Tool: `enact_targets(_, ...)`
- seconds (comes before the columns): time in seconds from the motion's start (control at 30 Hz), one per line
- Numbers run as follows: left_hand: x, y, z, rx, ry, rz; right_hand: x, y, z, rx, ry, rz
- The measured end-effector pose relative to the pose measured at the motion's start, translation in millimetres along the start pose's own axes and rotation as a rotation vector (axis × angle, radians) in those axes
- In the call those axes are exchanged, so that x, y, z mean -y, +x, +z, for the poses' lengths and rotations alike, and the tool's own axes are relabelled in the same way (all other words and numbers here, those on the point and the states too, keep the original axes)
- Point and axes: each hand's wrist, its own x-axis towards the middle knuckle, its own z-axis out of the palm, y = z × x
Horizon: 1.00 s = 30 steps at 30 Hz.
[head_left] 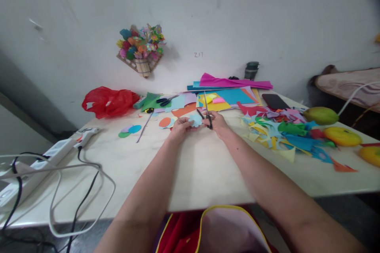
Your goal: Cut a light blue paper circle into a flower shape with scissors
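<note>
Between the fingers of my left hand (181, 129) is a light blue paper piece (196, 119) with a scalloped edge. My right hand (218, 123) grips a pair of scissors (205, 102), blades apart and pointing away from me, right beside the paper. Left of my left hand lie an orange paper circle (164, 122) and other pale cut pieces. Farther left are a blue paper circle (134, 129) and a green one (124, 134). A second pair of scissors (166, 101) rests on coloured sheets beyond my hands.
Paper scraps (279, 132) heap on the right, near mangoes (320, 115) and a phone (275, 101). Coloured sheets (231, 97) lie at the back by a dark tumbler (251, 70). At left are a red plastic bag (108, 102), a power strip (56, 149) and looping cables (114, 185).
</note>
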Motion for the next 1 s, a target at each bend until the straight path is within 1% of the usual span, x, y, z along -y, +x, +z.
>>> enact_targets(0.23,-5.1,-3.0,-0.8,0.013,-0.017,-0.016,-2.2,4.1,-4.2,-0.054,-0.012,0.043)
enact_targets(0.4,-4.5,-3.5,-1.8,0.05,0.0,-0.041,-2.5,5.1,-6.9,-0.01,0.036,0.017)
enact_targets(0.5,-2.8,-2.6,-2.6,0.074,0.013,-0.037,-2.0,3.7,-5.5,0.01,0.017,0.022)
enact_targets(0.77,-2.2,-1.1,-3.1,0.054,0.038,-0.033,-0.9,2.2,-3.2,0.013,0.025,0.024)
enact_targets(0.9,-3.1,-1.3,-3.0,0.055,0.023,-0.034,-2.6,4.5,-5.1,-0.019,0.004,0.04)
enact_targets(1.0,-2.9,-1.2,-2.8,0.063,0.013,-0.039,-2.9,5.0,-5.5,-0.005,0.034,0.039)
